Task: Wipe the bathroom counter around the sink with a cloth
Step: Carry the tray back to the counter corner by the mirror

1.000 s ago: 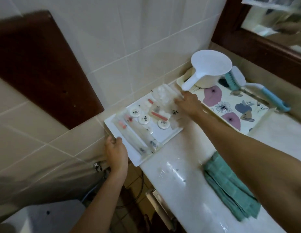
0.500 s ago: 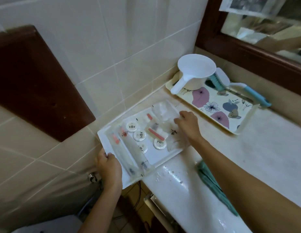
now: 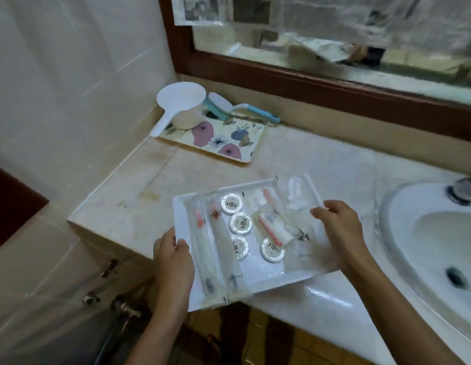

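- We have drawn the white tray (image 3: 263, 275) away from the wall corner toward the sink (image 3: 413, 233); the green cloth has left our view.
- Our desk (image 3: 308, 159) lies bare behind the tray, which overhangs its front edge.
- Our left hand (image 3: 174, 259) grips the tray's left edge and our right hand (image 3: 339, 233) grips its right side.
- Four round white discs (image 3: 231, 204) lie among clear packets (image 3: 274, 227).
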The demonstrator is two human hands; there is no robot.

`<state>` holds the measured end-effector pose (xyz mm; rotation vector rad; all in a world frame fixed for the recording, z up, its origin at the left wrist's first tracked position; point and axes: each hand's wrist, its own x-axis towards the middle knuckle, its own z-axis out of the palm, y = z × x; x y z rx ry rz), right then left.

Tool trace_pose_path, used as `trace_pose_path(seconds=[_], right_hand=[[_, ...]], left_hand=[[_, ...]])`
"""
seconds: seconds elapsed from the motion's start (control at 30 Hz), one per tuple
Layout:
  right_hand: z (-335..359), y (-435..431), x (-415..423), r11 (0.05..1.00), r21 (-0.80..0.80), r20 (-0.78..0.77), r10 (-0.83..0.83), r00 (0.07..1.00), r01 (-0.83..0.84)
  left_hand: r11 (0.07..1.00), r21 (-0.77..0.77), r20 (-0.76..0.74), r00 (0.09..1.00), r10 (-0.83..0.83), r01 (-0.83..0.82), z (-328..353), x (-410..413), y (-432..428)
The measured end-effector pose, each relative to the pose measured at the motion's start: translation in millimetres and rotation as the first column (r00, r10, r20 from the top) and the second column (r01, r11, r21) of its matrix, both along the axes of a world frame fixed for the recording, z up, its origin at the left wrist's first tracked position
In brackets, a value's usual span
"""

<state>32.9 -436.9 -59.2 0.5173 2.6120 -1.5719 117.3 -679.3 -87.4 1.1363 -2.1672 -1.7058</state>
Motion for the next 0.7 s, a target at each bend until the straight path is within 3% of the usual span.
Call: trace_pose_path(seconds=[0.13, 0.33, 0.7], right_hand=[[4.6, 113.3, 54.4, 0.977, -0.009, 0.027, -0.214, 0.976, 0.214], [12.8, 281.4, 143.0, 0.855, -0.123, 0.071, -0.5, 0.863, 0.505], [18.4, 516.7, 214.6, 0.591, -0.148, 0.161, -0.777, 0.608, 0.793]], left_hand=[[0.98, 0.012, -0.005, 0.98, -0.198, 0.198, 13.4, 3.5, 93.4], [0.878, 0.092, -0.043, 0.883, -0.468, 0.47, 9.9, 15.0, 257.4], [0.619, 0.137, -0.092, 0.632, -0.769, 0.773, 8.6, 19.7, 518.0]])
